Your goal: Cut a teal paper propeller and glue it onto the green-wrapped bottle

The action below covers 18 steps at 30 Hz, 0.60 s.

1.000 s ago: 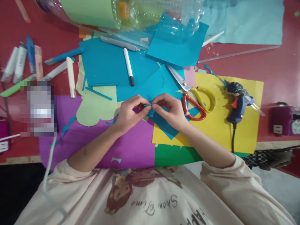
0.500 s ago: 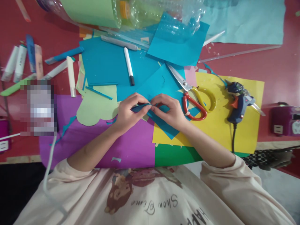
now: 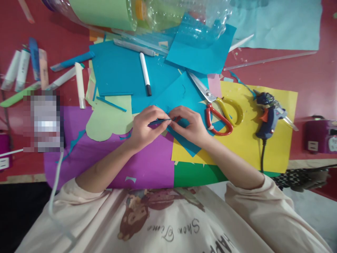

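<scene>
Between the pinched fingertips of my left hand [image 3: 147, 126] and my right hand [image 3: 189, 123] is a small piece of dark blue paper [image 3: 156, 122]. It shows edge-on as a narrow strip, mostly hidden by the fingers. Both hands meet over a blue paper sheet [image 3: 181, 95] that carries a small dark curved mark. Scissors [image 3: 210, 98] with one red and one yellow handle lie just right of my right hand, blades partly apart. Left of my left hand lies a light green cloud-shaped paper [image 3: 107, 121] with thin rolled blue strips [image 3: 117, 94] on it.
A glue gun [image 3: 270, 121] rests on yellow paper [image 3: 250, 151] at the right. A white marker [image 3: 145, 73] lies on blue paper ahead. Clear plastic bottles [image 3: 163, 17] stretch along the back. Several markers [image 3: 23, 70] and a blurred-out phone [image 3: 47, 123] are at the left.
The small blue paper has tilted, so less of its face shows and it looks thinner. Both hands stay in nearly the same place.
</scene>
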{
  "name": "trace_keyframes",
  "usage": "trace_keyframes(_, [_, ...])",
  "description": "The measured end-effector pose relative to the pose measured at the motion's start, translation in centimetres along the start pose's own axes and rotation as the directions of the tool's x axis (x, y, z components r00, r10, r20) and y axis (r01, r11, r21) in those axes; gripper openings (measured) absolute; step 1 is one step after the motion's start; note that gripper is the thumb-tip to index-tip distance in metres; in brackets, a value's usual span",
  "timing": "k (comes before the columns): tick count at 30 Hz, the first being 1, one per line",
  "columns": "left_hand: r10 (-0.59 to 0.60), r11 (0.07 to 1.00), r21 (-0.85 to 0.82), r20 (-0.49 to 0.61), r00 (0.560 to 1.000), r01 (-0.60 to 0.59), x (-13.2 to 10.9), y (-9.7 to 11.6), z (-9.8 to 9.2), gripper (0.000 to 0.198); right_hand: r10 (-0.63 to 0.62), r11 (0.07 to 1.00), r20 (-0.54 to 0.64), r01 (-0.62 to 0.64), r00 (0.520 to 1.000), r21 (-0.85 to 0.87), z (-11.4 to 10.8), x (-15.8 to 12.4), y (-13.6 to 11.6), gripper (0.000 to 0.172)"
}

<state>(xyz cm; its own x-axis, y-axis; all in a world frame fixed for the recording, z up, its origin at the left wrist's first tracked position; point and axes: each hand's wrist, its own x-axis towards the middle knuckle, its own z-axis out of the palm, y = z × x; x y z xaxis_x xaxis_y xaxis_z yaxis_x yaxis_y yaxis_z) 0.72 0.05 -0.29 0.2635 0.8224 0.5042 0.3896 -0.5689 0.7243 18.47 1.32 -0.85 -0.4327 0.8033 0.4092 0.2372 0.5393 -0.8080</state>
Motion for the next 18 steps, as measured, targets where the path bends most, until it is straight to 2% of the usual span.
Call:
trace_keyframes(4, [0.018, 1.0, 0.004, 0.003, 1.0, -0.018, 0.02, 0.07, 0.02, 0.006, 0.002, 1.0, -0.009, -0.002, 1.0, -0.004, -0.07, -0.03, -0.07, 0.007])
trace_keyframes(10, [-0.057, 0.998, 0.022, 0.018, 0.998, 0.057, -0.06, 0.31, 0.01, 0.009, -0.021, 1.0, -0.014, 0.021, 1.0, -0.009, -0.03, -0.02, 0.07, 0.01])
trace_keyframes(18, [-0.007, 0.997, 0.074, 0.015, 1.0, 0.006, -0.05, 0.15, -0.08, 0.008, -0.004, 1.0, 0.009, 0.004, 1.0, -0.018, -0.02, -0.13, 0.14, 0.008])
